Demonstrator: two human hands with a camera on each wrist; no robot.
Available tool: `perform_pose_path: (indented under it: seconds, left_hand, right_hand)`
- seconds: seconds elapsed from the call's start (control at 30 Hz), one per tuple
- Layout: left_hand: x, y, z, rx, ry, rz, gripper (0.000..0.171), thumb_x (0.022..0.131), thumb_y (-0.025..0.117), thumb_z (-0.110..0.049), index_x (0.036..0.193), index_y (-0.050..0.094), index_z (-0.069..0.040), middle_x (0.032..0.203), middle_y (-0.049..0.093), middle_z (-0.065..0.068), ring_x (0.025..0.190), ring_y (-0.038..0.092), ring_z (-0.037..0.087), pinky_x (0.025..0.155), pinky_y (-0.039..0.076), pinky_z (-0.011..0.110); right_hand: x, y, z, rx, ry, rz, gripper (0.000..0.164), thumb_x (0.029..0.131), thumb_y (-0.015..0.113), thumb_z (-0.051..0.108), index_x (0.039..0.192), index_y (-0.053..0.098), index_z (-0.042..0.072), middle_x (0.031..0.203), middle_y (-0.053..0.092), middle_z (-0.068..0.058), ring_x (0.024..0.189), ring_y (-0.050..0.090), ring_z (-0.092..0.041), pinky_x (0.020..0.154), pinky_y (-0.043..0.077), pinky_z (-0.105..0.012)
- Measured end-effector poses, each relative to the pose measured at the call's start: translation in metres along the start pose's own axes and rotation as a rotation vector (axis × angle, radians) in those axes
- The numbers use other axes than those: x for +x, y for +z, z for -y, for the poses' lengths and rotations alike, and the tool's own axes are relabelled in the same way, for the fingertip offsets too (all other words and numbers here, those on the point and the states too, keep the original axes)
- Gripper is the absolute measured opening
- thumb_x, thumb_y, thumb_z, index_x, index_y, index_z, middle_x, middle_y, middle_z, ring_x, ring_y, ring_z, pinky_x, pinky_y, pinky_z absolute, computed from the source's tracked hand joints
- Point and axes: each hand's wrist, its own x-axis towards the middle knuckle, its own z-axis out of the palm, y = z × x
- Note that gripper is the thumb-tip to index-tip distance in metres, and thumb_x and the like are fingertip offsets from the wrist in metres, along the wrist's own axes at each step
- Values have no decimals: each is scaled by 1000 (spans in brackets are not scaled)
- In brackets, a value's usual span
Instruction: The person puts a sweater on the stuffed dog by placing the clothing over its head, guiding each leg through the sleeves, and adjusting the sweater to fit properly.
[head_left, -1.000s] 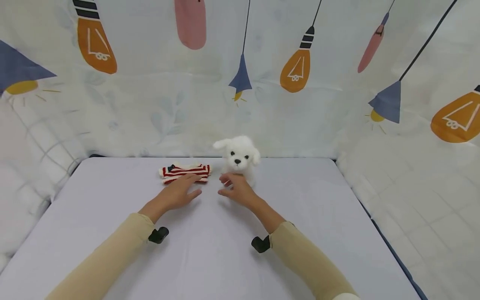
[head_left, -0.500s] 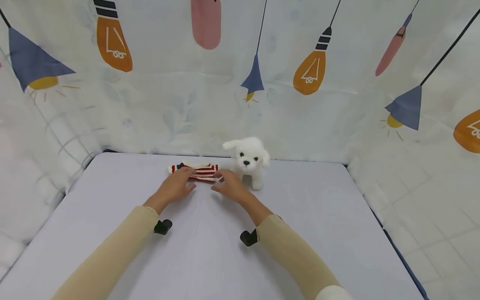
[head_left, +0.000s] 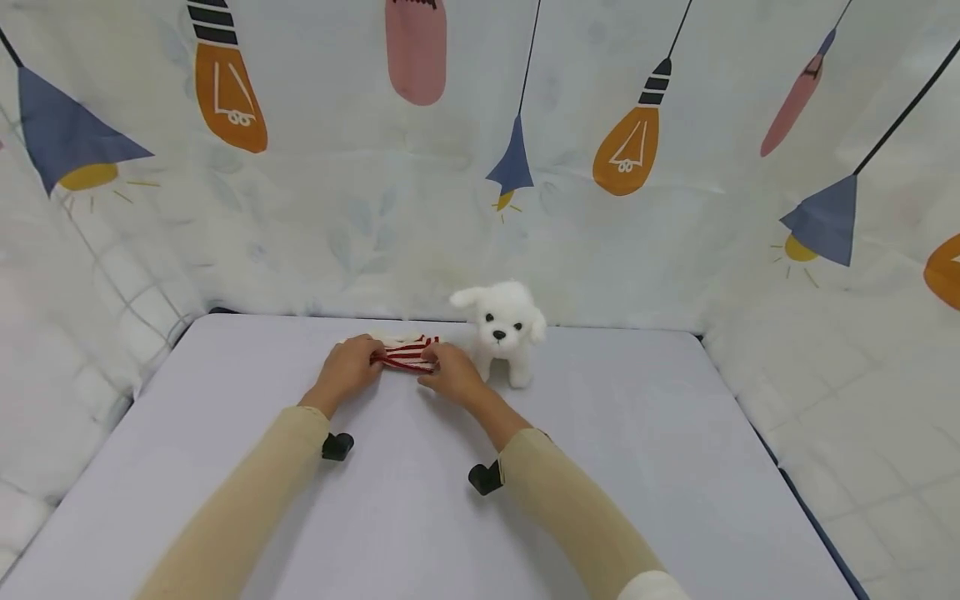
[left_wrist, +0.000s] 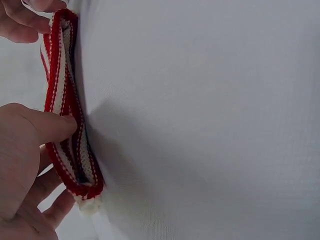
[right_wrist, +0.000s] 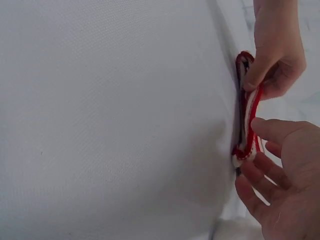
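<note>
A small knitted sweater (head_left: 408,354) with red and cream stripes lies flattened near the back of the table. My left hand (head_left: 348,368) grips its left part, and the left wrist view has the thumb pressed into the red-edged opening of the sweater (left_wrist: 64,90), fingers behind. At the other end is my right hand (head_left: 456,377), its fingers relaxed and spread around that end. In the right wrist view the thumb of this right hand (right_wrist: 295,172) meets the red hem. A white plush dog (head_left: 504,321) stands upright just beyond the right hand.
The white-covered table (head_left: 600,467) ends at a printed curtain (head_left: 420,183) showing lamps and bulbs, close behind the dog. Fabric also hangs along the left and right sides. A small black camera (head_left: 486,477) sits at the right wrist, another (head_left: 337,447) at the left.
My right hand has moved left from in front of the dog to the sweater's right end. The left hand has come onto the sweater and taken hold of it. The head view has shifted slightly.
</note>
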Motion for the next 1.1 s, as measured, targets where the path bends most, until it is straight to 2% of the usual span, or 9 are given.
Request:
perform_pose_path:
  seconds: [0.1,0.23,0.33,0.47,0.6,0.73,0.8,0.9,1.1]
  left_hand:
    - [-2,-1,-2,-1,3,13,16,88,64,-8,103,69,-3,98,66,12,90,59,27,89,45,50]
    - [-14,-8,-3,-2,72,14,10,85,65,-5,95,68,-7,97,66,10,86,60,26,85,47,49]
    - [-21,-11,-8,-25,127,16,9,83,66,-2,88,67,-10,96,67,8,86,61,25,83,49,47]
    - [-29,-14,-14,-90,188,13,14,81,66,3,85,66,-10,94,67,7,89,61,24,84,50,45]
    - [-36,-13,-15,-152,215,41,16,81,66,5,85,66,-11,96,66,6,91,60,22,84,50,42]
    - [-41,-12,-15,-214,216,70,13,81,75,-8,88,65,-13,99,65,3,93,58,20,85,48,41]
    - [-42,-13,-15,-239,207,76,14,82,77,-20,90,65,-16,100,65,2,93,57,19,86,47,40]
    - [-43,-14,-16,-253,191,56,17,86,72,-31,94,65,-17,104,65,3,97,57,21,89,46,42]
    - [-41,-18,-22,-233,174,-4,20,95,59,-24,107,64,-8,120,61,13,117,54,33,102,42,53]
  right_hand:
    - [1,3,-1,-100,-20,-47,46,84,76,27,124,58,14,123,58,-3,112,56,-17,95,47,-29]
    - [2,6,6,-266,-81,-89,58,81,77,35,132,53,20,135,51,-2,122,51,-19,101,44,-36]
    - [1,8,9,-378,-119,-56,68,79,78,43,137,49,24,143,46,0,131,45,-19,103,41,-42]
    - [1,13,10,-461,-140,10,74,79,74,51,143,43,29,151,39,4,140,36,-17,103,39,-47]
    - [0,16,10,-463,-141,36,54,82,71,50,128,55,28,151,40,3,139,38,-18,101,40,-47]
    - [-1,15,9,-441,-133,53,30,85,70,44,102,59,22,145,45,3,130,46,-19,97,41,-44]
    - [-1,14,9,-434,-133,62,28,86,69,43,94,56,20,141,47,2,125,49,-19,95,42,-42]
    - [0,14,9,-417,-135,74,26,87,70,38,87,53,18,138,50,1,122,51,-19,92,43,-40]
    - [-1,12,8,-387,-152,50,20,83,72,16,80,52,17,134,53,2,120,52,-18,89,43,-37]
